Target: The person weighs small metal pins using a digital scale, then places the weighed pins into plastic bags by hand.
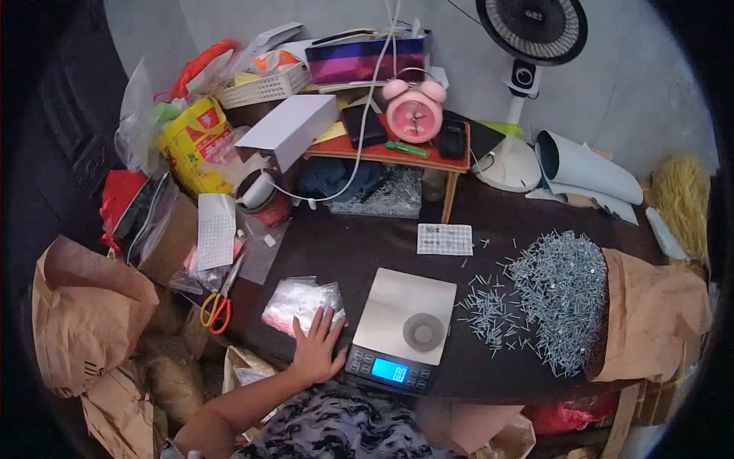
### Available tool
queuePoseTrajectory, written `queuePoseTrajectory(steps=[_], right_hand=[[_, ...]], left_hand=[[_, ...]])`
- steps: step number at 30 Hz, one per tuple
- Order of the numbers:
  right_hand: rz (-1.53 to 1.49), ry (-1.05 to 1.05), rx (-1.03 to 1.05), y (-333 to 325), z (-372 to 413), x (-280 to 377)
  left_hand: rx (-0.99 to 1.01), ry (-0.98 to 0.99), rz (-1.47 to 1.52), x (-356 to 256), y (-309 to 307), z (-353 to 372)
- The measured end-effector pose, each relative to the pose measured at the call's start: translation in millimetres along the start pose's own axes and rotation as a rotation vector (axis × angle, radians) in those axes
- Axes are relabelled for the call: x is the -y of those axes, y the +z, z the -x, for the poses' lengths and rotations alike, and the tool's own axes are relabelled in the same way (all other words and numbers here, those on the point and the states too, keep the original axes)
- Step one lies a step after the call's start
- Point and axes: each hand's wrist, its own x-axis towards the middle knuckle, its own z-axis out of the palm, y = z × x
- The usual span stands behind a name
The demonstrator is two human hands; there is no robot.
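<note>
My left hand [315, 350] lies palm down with its fingers spread, the fingertips resting on a stack of clear plastic zip bags [294, 302]. Just right of it stands a digital scale [375, 310] with a pale square plate and a lit blue display that seems to read zero. A grey ring-shaped object [423, 332] sits on the plate. Right of the scale, a big heap of metal screws [558, 298] spreads over the dark table, with a smaller loose group [493, 314] beside it. My right hand is out of sight.
A brown paper bag [654, 314] opens toward the heap. Scissors [218, 306] with orange-yellow handles lie at left. A sheet of labels [445, 239] lies behind the scale. Farther back, a small red shelf [367, 153] carries a pink alarm clock [414, 115]; a fan [533, 30] stands right.
</note>
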Motion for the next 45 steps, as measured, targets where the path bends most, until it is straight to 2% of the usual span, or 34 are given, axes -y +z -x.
queuePoseTrajectory(steps=[22, 45], right_hand=[[0.071, 0.084, 0.018, -5, -19, 5], [0.087, 0.163, 0.142, -37, -57, 24]], left_hand=[[-0.100, 0.003, 0.017, 5, 9, 4], [-0.150, 0.001, 0.196, 10, 4, 4]])
